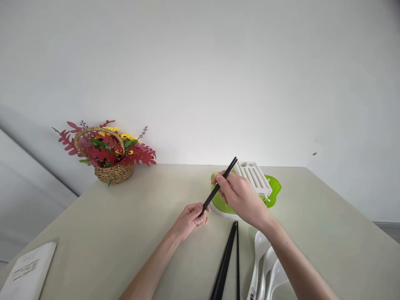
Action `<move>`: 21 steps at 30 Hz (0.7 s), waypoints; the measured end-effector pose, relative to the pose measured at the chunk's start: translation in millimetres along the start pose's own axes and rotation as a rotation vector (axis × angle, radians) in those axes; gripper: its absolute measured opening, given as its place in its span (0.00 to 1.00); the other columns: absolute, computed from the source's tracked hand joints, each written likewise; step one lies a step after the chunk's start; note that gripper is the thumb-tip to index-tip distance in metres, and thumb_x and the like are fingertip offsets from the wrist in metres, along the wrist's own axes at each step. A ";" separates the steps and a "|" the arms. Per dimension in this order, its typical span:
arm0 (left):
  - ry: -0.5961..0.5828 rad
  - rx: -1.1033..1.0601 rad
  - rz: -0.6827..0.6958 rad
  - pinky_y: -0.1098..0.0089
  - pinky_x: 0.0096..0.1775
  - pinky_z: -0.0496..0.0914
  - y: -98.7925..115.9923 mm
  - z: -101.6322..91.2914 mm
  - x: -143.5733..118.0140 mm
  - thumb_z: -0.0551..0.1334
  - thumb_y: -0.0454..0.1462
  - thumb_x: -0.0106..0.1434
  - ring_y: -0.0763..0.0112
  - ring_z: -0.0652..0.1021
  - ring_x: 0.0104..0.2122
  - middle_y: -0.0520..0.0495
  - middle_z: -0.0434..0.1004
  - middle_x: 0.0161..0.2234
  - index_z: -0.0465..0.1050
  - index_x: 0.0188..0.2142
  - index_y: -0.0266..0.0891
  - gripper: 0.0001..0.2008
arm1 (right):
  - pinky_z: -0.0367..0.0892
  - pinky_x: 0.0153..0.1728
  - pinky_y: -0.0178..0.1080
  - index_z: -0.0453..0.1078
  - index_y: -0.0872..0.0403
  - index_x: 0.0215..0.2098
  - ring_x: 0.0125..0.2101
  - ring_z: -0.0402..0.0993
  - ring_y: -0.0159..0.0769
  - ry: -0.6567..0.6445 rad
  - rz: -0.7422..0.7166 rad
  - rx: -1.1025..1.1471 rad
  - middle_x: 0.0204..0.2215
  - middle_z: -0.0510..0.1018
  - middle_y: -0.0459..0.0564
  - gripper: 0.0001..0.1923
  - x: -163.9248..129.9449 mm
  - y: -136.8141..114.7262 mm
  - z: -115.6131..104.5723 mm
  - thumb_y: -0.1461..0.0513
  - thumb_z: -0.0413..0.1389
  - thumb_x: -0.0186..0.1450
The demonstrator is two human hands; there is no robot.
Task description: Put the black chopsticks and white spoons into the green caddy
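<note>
Down at six o'clock, the bundled black chopsticks [224, 266] run out of sight, too bunched to count. At five, the white spoons [268, 262] lose their handle ends. The left hand [189, 221] hides the lower ends of the held chopsticks [215, 190]; the right hand [242, 196] blocks some of the utensil holder [258, 181] at four. The white box [26, 271] at eight is cut off, its markings unreadable to me.

From where I stand, a bare left hand [189, 218] and right hand [242, 196], slender fingers, narrow uncovered wrists, slim left forearm [156, 266] and right forearm [293, 258], both bare, a tiny speck on the right one
</note>
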State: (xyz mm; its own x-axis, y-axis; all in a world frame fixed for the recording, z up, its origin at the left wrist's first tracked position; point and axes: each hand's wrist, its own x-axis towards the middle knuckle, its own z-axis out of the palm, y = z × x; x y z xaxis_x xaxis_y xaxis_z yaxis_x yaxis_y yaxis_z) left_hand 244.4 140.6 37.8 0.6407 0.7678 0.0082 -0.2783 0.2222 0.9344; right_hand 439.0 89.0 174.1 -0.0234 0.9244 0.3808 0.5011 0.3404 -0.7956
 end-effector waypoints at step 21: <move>-0.048 -0.028 -0.044 0.67 0.33 0.61 -16.2 2.5 1.9 0.67 0.59 0.65 0.76 0.61 0.21 0.56 0.62 0.19 0.78 0.36 0.35 0.26 | 0.69 0.31 0.40 0.68 0.48 0.33 0.20 0.75 0.35 -0.061 0.081 0.050 0.21 0.75 0.41 0.23 -1.3 4.1 -16.0 0.46 0.46 0.78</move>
State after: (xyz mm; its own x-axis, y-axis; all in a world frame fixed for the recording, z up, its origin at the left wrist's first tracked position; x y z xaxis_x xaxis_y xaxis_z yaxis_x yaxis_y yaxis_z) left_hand 252.0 136.9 23.6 0.6861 0.7274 -0.0150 -0.2685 0.2723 0.9240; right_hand 454.9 86.5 177.9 -0.0374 0.9575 0.2859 0.4601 0.2704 -0.8457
